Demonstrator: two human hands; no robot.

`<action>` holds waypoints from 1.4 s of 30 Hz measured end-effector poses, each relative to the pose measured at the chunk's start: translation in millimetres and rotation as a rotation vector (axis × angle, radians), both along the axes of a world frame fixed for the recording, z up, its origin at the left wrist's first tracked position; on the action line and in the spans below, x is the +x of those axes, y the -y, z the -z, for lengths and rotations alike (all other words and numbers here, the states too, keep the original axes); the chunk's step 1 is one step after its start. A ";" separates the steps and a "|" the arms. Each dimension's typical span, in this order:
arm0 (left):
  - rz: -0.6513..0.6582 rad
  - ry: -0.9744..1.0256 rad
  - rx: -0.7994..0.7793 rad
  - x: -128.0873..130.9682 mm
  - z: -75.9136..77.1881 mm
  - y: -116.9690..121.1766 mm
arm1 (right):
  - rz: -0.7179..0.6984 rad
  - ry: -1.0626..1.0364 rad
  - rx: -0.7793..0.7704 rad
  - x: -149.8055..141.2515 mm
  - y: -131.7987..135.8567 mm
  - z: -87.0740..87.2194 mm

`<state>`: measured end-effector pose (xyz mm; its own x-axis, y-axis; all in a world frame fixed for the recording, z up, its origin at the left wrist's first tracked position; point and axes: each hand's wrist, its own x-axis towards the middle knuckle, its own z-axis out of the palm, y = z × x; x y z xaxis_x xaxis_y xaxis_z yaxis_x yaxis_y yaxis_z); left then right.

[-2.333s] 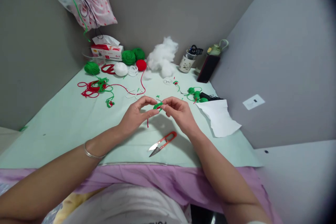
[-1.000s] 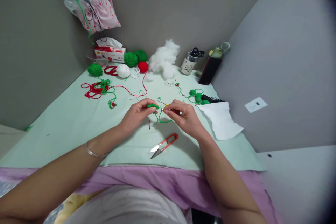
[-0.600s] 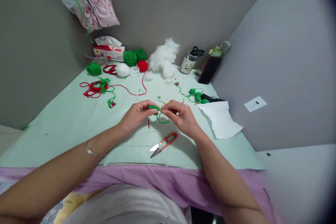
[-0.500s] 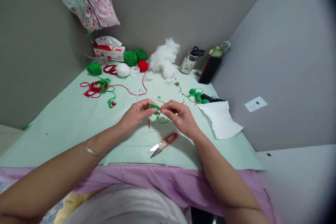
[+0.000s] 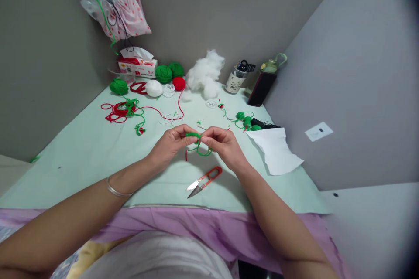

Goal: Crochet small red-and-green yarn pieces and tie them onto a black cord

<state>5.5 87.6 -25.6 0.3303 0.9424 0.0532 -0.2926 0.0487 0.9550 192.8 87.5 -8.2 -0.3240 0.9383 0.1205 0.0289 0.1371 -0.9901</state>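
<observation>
Both hands meet almost fingertip to fingertip, just above the tabletop (image 5: pixel 85 161), pinched on a small green knitted piece (image 5: pixel 190 134). Left hand (image 5: pixel 168 144) has it between thumb and fingers; right hand (image 5: pixel 224 144) pinches closed at its right end, and whether a tiny tool sits in that grip I cannot tell. The piece's long axis runs crosswise, from the left fingers toward the right fingertips, its right end dipping slightly. Loops of green yarn (image 5: pixel 204 154) hang beneath the fingertips, on the wearer's side.

Just beyond the right fingertips shows a thin metal shaft (image 5: pixel 200 128), its visible end pointing left and away; the right hand hides the rest. Below the left fingertips lies a short red strand (image 5: pixel 186 155), pointing toward the wearer. Nearer the wearer than both hands, orange-handled snips (image 5: pixel 205 182) lie slantwise, blades apart and pointing left and toward the wearer, handle toward the right wrist.

Beyond the left hand spreads a red and green yarn tangle (image 5: pixel 122 110). White stuffing (image 5: pixel 206 74) is heaped well beyond both hands. Right of the right hand lie small green balls (image 5: pixel 247 120) and a white paper sheet (image 5: pixel 277 151).
</observation>
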 end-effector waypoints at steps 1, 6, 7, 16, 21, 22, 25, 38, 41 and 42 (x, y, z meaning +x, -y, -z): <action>-0.023 -0.018 0.015 0.7 0.2 0.3 | 0.013 0.005 0.005 -1.7 0.2 0.6; -0.055 -0.044 0.032 0.3 -1.0 -0.2 | 0.033 0.111 0.093 -1.6 0.8 -2.2; -0.056 -0.039 0.029 -0.5 -1.4 -0.6 | 0.025 0.155 0.126 -0.1 1.0 -3.6; -0.063 -0.071 0.017 -1.8 0.9 -3.0 | 0.011 0.301 0.212 1.2 2.4 3.7; 0.049 -0.084 -0.008 -3.7 0.0 -4.1 | -0.057 0.227 0.188 -3.1 3.1 3.1; 0.061 -0.087 -0.008 -4.4 -1.4 -4.2 | -0.040 0.234 0.187 -2.1 2.7 1.6; 0.094 -0.100 0.014 -5.5 -5.3 -3.8 | 0.075 0.244 0.205 3.0 0.1 -2.9; 0.245 -0.321 0.005 -5.4 6.8 -3.6 | -0.136 0.081 -0.073 4.8 0.3 -11.2; 0.328 -0.333 0.022 -2.3 7.8 -2.3 | -0.019 -0.025 -0.071 5.8 -6.7 -6.0; 0.363 -0.346 0.021 -1.0 7.8 -1.5 | 0.053 -0.082 -0.071 7.4 -10.4 -3.7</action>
<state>4.5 89.2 -33.4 0.6386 0.7630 -0.1002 0.0740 0.0687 0.9949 200.3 97.8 -4.5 -0.2658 0.9609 0.0773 -0.0473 0.0671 -0.9966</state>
